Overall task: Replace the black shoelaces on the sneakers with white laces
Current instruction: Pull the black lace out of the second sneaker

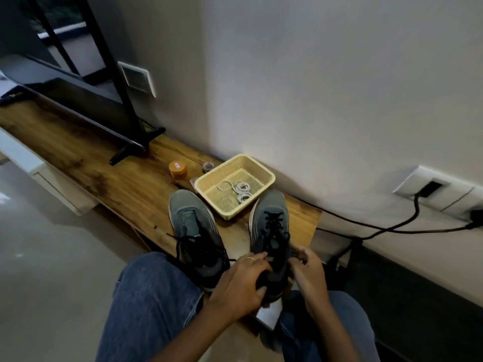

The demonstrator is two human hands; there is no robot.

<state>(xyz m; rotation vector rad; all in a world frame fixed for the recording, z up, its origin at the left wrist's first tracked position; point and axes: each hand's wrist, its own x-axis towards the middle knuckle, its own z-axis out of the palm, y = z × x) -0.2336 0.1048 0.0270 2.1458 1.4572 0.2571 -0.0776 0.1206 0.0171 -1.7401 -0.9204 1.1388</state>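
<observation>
Head view, looking down over blue-jeaned knees at a low wooden bench [109, 178] against a pale wall. Two grey-green sneakers side by side on the near end of it, toes toward the wall. Left sneaker [194, 231] with its black lace [183, 242] pulled loose and trailing over the tongue and collar. Right sneaker [271, 231] with its black lace [274, 226] threaded through the eyelets. Left hand [241, 283], ring on one finger, curled round the heel and inner side of the right sneaker, gripping it. Right hand [309, 267] at the outer side of the same shoe's collar, fingers bent in close to the lace ends; cannot tell whether anything is pinched there. Just beyond the toes, a cream mesh basket [264, 176] holding coiled white laces [241, 192]. Left of the basket, a small orange jar [178, 169]. Further left, a television [78, 105] on its black stand. On the right wall, a socket [433, 188] with a black cable plugged in.
</observation>
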